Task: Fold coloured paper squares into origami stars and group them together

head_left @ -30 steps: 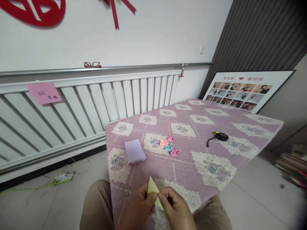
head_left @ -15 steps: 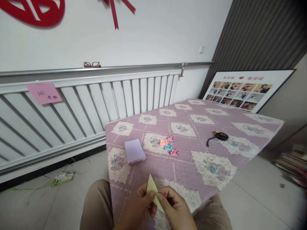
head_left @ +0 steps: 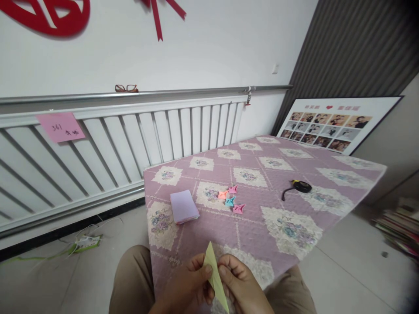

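A pale yellow-green sheet of folded paper (head_left: 214, 274), long and pointed at its upper end, is held over the near edge of the table. My left hand (head_left: 194, 279) pinches it from the left, thumb on the front face. On the paper's right edge, my right hand (head_left: 240, 279) has thumb and fingers closed; its lower fingers are partly hidden. Beyond the hands lie small folded paper figures: an orange one (head_left: 223, 195), a teal one (head_left: 230, 201) and two pink ones (head_left: 238, 209). To their left is a stack of lilac paper (head_left: 184, 206).
A black and yellow tape measure (head_left: 301, 186) with a strap rests on the right of the cloth-covered table (head_left: 248, 226). Behind stands a white radiator (head_left: 157, 131), with glasses (head_left: 126, 88) on the pipe above. A power strip (head_left: 85, 243) with cables lies on the floor at left.
The folded paper has turned slightly and shows more of its length, its lower tip now reaching further down. My right thumb has shifted from across the paper to its right edge.
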### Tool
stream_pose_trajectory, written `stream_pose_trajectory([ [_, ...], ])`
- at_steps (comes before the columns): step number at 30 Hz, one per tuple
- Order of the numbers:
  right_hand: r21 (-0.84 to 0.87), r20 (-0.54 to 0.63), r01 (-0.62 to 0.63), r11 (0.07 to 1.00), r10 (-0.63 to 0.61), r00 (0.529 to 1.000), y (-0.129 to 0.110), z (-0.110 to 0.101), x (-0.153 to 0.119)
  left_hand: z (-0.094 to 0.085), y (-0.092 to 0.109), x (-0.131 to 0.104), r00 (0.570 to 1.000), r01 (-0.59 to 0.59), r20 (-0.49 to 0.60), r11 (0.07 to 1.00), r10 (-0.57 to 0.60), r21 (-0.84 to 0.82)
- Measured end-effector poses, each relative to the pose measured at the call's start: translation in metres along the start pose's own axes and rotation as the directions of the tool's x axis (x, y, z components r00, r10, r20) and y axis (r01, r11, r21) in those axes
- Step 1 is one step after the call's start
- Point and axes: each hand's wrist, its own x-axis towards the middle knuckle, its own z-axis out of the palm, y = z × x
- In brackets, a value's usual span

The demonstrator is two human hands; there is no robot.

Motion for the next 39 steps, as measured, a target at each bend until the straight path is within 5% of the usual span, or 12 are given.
stream_pose_trajectory([
  [19, -0.199, -0.068, -0.011, 0.980, -0.002, 0.998, 0.002, -0.008, 0.003, 0.001, 0.004, -0.001, 1.000, 0.024, 0.017, 1.000, -0.024, -0.010],
  [39, -0.069, -0.067, -0.004, 0.998, 0.000, 0.998, 0.010, -0.008, 0.002, -0.001, 0.003, -0.003, 1.000, 0.020, 0.015, 1.000, -0.020, -0.002],
])
